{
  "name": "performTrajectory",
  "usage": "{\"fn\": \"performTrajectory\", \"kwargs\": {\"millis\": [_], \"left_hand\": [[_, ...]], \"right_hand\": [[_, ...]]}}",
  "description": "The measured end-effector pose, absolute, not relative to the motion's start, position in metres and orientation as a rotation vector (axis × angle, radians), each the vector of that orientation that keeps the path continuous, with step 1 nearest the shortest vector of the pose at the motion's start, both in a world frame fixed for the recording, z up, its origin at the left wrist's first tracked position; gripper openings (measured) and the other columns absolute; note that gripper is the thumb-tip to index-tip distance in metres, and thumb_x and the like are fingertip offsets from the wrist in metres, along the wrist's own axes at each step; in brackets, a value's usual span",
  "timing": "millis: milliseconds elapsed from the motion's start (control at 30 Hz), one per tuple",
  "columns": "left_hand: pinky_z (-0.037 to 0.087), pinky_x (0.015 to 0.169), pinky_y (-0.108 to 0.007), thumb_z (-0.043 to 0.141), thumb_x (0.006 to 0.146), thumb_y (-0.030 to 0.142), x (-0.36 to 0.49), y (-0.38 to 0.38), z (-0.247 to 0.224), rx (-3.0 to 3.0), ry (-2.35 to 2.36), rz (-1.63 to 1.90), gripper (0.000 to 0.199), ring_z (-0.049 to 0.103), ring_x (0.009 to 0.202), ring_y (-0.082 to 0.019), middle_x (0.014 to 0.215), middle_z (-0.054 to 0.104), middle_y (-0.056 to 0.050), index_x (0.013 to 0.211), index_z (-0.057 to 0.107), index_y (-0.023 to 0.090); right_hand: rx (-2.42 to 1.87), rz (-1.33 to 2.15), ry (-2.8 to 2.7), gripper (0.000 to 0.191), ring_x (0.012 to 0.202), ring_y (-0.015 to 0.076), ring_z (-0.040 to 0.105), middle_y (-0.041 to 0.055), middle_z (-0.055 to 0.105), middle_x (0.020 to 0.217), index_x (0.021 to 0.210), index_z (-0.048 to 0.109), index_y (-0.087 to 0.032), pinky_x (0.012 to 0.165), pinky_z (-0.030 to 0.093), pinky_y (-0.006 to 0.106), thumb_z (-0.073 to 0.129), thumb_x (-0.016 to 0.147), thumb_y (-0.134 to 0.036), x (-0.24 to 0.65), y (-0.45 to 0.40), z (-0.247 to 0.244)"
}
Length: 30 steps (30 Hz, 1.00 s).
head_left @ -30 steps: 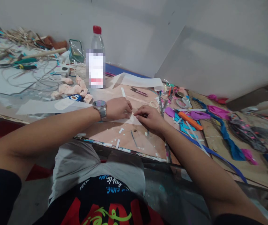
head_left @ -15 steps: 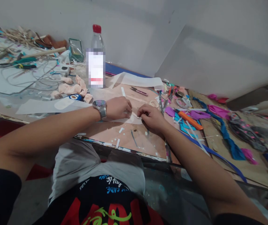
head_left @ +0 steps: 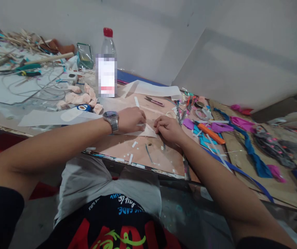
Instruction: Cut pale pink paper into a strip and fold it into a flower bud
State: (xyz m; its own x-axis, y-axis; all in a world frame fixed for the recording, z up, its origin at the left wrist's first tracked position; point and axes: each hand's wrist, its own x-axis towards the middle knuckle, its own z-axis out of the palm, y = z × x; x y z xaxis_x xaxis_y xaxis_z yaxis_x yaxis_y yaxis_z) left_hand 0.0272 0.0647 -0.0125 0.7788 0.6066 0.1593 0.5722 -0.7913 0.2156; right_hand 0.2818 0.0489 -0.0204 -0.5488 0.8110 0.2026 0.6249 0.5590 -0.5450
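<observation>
A piece of thin white paper (head_left: 149, 131) lies on the table between my two hands. My left hand (head_left: 131, 120), with a metal-banded watch at the wrist, rests on the paper's left part, fingers curled down onto it. At the paper's right edge, my right hand (head_left: 168, 129) has thumb and fingers pinched together, and its fingertips partly hide what they grip. A thin pale line, a fold or a narrow strip, runs between the hands. Beyond them lie small thread snips (head_left: 154, 101) and a narrow white strip (head_left: 136, 101).
A red-capped bottle (head_left: 109, 46) stands behind my left hand, beside crumpled pale pieces (head_left: 79, 97). Another white paper (head_left: 153, 89) curves up at the back. An orange utility knife (head_left: 211, 134) lies to the right among coloured scraps. Pliers (head_left: 29, 71) and sticks clutter the left.
My right hand has shifted slightly to the right, and more of the paper's right edge shows. My left hand stays almost where it was.
</observation>
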Motion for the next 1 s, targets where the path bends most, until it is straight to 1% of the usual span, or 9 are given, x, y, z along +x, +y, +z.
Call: {"fn": "performTrajectory", "kwargs": {"millis": [133, 233, 300, 367, 433, 533, 733, 900, 1000], "left_hand": [[0.048, 0.107, -0.038, 0.063, 0.095, 0.047, 0.028, 0.064, -0.011, 2.8, 0.956, 0.318, 0.036, 0.067, 0.118, -0.026, 0.129, 0.075, -0.007, 0.114, 0.082, 0.023], [0.048, 0.107, -0.039, 0.062, 0.096, 0.046, 0.027, 0.064, -0.012, 2.802, 0.936, 0.316, 0.035, 0.067, 0.118, -0.026, 0.128, 0.075, -0.008, 0.113, 0.082, 0.023], [0.048, 0.107, -0.039, 0.062, 0.096, 0.046, 0.027, 0.064, -0.012, 2.802, 0.919, 0.337, 0.036, 0.067, 0.117, -0.026, 0.127, 0.075, -0.009, 0.113, 0.082, 0.022], [0.049, 0.106, -0.039, 0.062, 0.096, 0.046, 0.027, 0.065, -0.014, 2.799, 0.915, 0.363, 0.037, 0.068, 0.116, -0.026, 0.126, 0.076, -0.01, 0.115, 0.082, 0.022], [0.05, 0.106, -0.04, 0.063, 0.095, 0.047, 0.027, 0.065, -0.015, 2.803, 0.916, 0.364, 0.038, 0.068, 0.116, -0.027, 0.125, 0.076, -0.011, 0.114, 0.082, 0.021], [0.05, 0.106, -0.039, 0.064, 0.094, 0.045, 0.028, 0.066, -0.016, 2.814, 0.897, 0.372, 0.034, 0.068, 0.116, -0.027, 0.124, 0.077, -0.01, 0.108, 0.083, 0.021], [0.049, 0.105, -0.038, 0.058, 0.097, 0.041, 0.029, 0.065, -0.016, 2.822, 0.869, 0.37, 0.032, 0.068, 0.114, -0.026, 0.126, 0.076, -0.007, 0.103, 0.083, 0.022], [0.05, 0.102, -0.038, 0.059, 0.096, 0.044, 0.029, 0.062, -0.014, 2.802, 0.928, 0.371, 0.033, 0.068, 0.115, -0.026, 0.126, 0.076, -0.007, 0.104, 0.083, 0.023], [0.05, 0.103, -0.038, 0.06, 0.095, 0.043, 0.029, 0.061, -0.013, 2.786, 0.937, 0.385, 0.034, 0.068, 0.114, -0.026, 0.125, 0.076, -0.008, 0.105, 0.083, 0.021]], "right_hand": [[-1.156, 0.582, -2.364, 0.027, 0.085, 0.0131, 0.065, 0.0054, 0.071, 0.089, 0.059, 0.07, -0.015, 0.086, 0.048, 0.027, 0.052, 0.078, -0.008, 0.281, 0.048, -0.02], [-1.158, 0.581, -2.347, 0.026, 0.088, 0.0142, 0.066, 0.0056, 0.073, 0.09, 0.074, 0.078, -0.016, 0.086, 0.049, 0.027, 0.053, 0.078, -0.008, 0.281, 0.049, -0.022], [-1.15, 0.581, -2.344, 0.032, 0.091, 0.0149, 0.067, 0.0057, 0.074, 0.094, 0.088, 0.082, -0.017, 0.088, 0.05, 0.028, 0.053, 0.078, -0.008, 0.28, 0.049, -0.024], [-1.129, 0.588, -2.359, 0.035, 0.093, 0.0152, 0.067, 0.0055, 0.075, 0.098, 0.095, 0.084, -0.019, 0.09, 0.051, 0.029, 0.054, 0.08, -0.009, 0.28, 0.049, -0.024], [-1.103, 0.596, -2.383, 0.032, 0.093, 0.0153, 0.066, 0.0049, 0.076, 0.099, 0.093, 0.085, -0.022, 0.092, 0.05, 0.031, 0.056, 0.083, -0.011, 0.279, 0.048, -0.023], [-1.073, 0.599, -2.406, 0.027, 0.093, 0.016, 0.065, 0.0042, 0.077, 0.096, 0.083, 0.084, -0.022, 0.095, 0.05, 0.033, 0.058, 0.085, -0.014, 0.279, 0.047, -0.021], [-1.059, 0.636, -2.443, 0.029, 0.088, 0.0156, 0.065, 0.0039, 0.075, 0.084, 0.072, 0.08, -0.019, 0.095, 0.048, 0.032, 0.053, 0.08, -0.009, 0.276, 0.043, -0.015], [-1.161, 0.644, -2.405, 0.028, 0.08, 0.0143, 0.062, 0.0042, 0.07, 0.074, 0.066, 0.075, -0.017, 0.087, 0.047, 0.028, 0.051, 0.079, -0.011, 0.276, 0.043, -0.014], [-1.23, 0.652, -2.35, 0.032, 0.07, 0.0122, 0.06, 0.0031, 0.069, 0.07, 0.072, 0.077, -0.016, 0.075, 0.046, 0.024, 0.046, 0.08, -0.011, 0.278, 0.043, -0.016]]}}
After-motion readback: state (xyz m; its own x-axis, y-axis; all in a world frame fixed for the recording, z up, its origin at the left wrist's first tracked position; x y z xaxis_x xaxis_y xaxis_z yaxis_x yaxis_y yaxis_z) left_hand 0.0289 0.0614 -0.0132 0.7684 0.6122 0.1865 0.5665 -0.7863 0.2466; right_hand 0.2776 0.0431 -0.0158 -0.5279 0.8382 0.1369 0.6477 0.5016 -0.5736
